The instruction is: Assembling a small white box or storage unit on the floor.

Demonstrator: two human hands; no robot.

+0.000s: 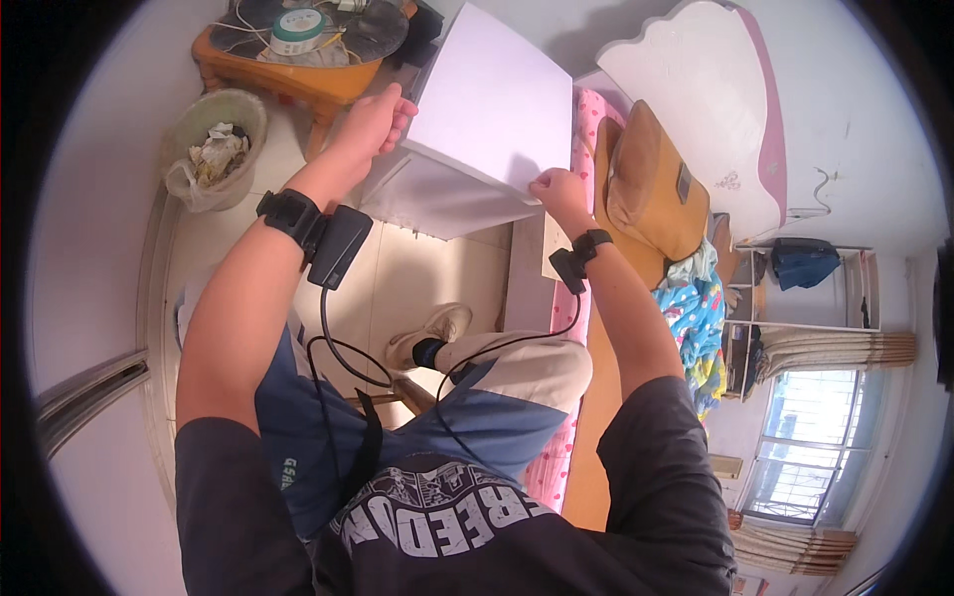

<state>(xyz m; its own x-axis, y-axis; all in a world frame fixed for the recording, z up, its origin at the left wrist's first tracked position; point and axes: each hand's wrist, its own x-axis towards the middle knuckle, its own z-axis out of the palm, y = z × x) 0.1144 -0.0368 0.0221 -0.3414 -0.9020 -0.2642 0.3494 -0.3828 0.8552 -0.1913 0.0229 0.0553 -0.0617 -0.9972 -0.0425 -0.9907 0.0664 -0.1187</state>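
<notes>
In front of me stands a white box-shaped cabinet [487, 94] with a smooth, pale top. My left hand [381, 119] is at the left edge of that top, its fingers curled inward. Whatever those fingers hold, if anything, is hidden. At the near right corner of the top, my right hand [561, 194] is closed, with thumb and fingertips pressed on the corner. Each wrist wears a black band with a small black box and a cable.
A wooden stool [214, 68] at the far left carries a round green-and-white container and cables. Below it stands a lined waste bin [238, 169] with rubbish. On the right, a bed [586, 397] holds a brown cushion [651, 179] and colourful bedding [686, 308].
</notes>
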